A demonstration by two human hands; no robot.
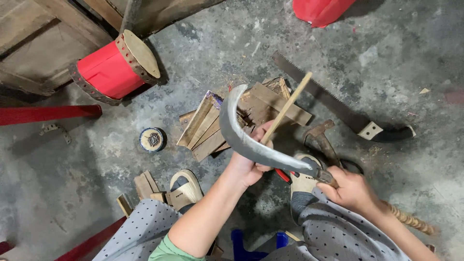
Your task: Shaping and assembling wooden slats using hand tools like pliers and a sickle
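Dotted knees (333,232) — gritty grey concrete floor (193,58)

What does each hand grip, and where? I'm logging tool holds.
Right hand grips the curved sickle by its handle; left hand holds the thin wooden stick at its lower end.

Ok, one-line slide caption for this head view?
Right hand holds a curved blade against a thin stick in the left hand, above wood scraps.
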